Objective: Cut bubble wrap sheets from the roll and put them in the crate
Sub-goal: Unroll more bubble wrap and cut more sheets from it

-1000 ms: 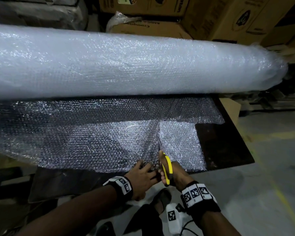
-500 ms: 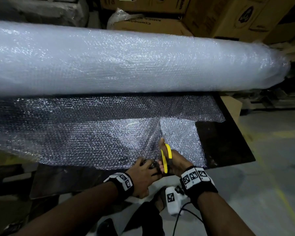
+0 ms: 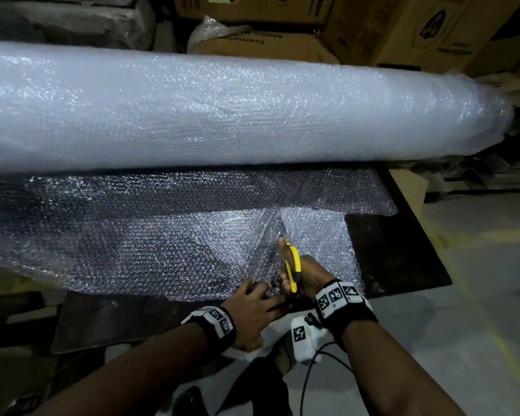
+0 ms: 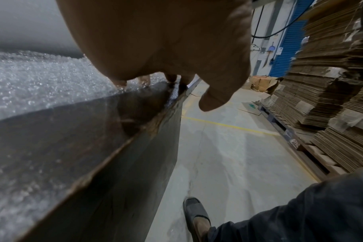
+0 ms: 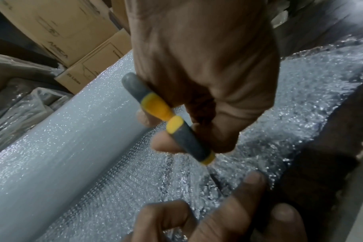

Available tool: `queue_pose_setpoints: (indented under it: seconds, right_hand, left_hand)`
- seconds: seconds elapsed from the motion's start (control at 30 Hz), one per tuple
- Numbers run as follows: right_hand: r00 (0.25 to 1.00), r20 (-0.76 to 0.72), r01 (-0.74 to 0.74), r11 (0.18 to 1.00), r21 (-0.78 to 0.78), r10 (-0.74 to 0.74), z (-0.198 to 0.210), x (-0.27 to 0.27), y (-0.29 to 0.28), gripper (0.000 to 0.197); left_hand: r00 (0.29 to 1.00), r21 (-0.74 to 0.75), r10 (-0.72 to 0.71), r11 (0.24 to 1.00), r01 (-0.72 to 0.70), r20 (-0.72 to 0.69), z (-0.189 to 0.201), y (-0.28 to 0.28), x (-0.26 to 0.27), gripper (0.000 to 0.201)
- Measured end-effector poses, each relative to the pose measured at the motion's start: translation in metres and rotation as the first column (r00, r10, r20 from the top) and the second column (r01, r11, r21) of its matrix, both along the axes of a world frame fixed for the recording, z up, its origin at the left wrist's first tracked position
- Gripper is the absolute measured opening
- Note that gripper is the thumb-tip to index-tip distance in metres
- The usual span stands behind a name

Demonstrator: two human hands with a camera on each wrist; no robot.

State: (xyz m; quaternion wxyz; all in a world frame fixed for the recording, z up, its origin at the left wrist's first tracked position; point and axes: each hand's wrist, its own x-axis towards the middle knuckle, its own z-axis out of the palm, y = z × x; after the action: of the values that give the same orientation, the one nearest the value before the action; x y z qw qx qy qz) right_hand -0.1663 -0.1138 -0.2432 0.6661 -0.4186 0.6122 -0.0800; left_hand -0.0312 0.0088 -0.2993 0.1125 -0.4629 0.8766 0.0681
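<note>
A big bubble wrap roll (image 3: 222, 109) lies across the far side of a dark table (image 3: 403, 259). Its unrolled sheet (image 3: 162, 241) spreads toward me. My right hand (image 3: 309, 274) grips yellow-handled scissors (image 3: 293, 265), their blades pointing away into a slit in the sheet. In the right wrist view the scissors (image 5: 155, 104) sit in curled fingers above the sheet. My left hand (image 3: 252, 307) rests just left of the slit at the sheet's near edge. Its fingertips (image 4: 120, 82) press the sheet (image 4: 41, 81) down and the thumb hangs free. No crate is in view.
Cardboard boxes (image 3: 373, 25) stand behind the roll. Stacks of flat cardboard (image 4: 332, 98) on pallets line the right side. Concrete floor (image 3: 478, 325) with a yellow line runs right of the table. My shoe (image 4: 195, 212) stands below the table edge (image 4: 114, 163).
The scissors have moved away from me along the slit, deeper into the sheet. The left hand has stayed at the near edge.
</note>
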Motion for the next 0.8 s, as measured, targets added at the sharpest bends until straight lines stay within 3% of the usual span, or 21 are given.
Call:
queue_pose_setpoints:
  seconds: [0.1, 0.33, 0.63, 0.8]
  right_hand:
    - [1.0, -0.015, -0.015, 0.999, -0.036, 0.015, -0.002, 0.001, -0.007, 0.074]
    - [0.982, 0.013, -0.191, 0.979, 0.067, 0.19, 0.003, -0.001, -0.01, 0.084]
    - [0.973, 0.113, -0.209, 0.974, 0.083, 0.199, 0.007, -0.017, -0.007, 0.077]
    - [0.97, 0.147, -0.207, 0.974, 0.091, 0.192, 0.018, -0.024, -0.01, 0.075]
  left_hand:
    - [1.0, -0.018, 0.006, 1.0, -0.007, -0.018, 0.001, 0.0, 0.0, 0.093]
    - [1.0, -0.012, 0.004, 1.0, -0.004, -0.016, 0.002, -0.001, 0.0, 0.093]
    - [1.0, -0.004, 0.026, 1.0, -0.026, -0.003, 0.009, 0.001, -0.005, 0.08]
    - [0.998, -0.086, -0.028, 0.996, 0.023, -0.054, 0.018, 0.0, -0.001, 0.064]
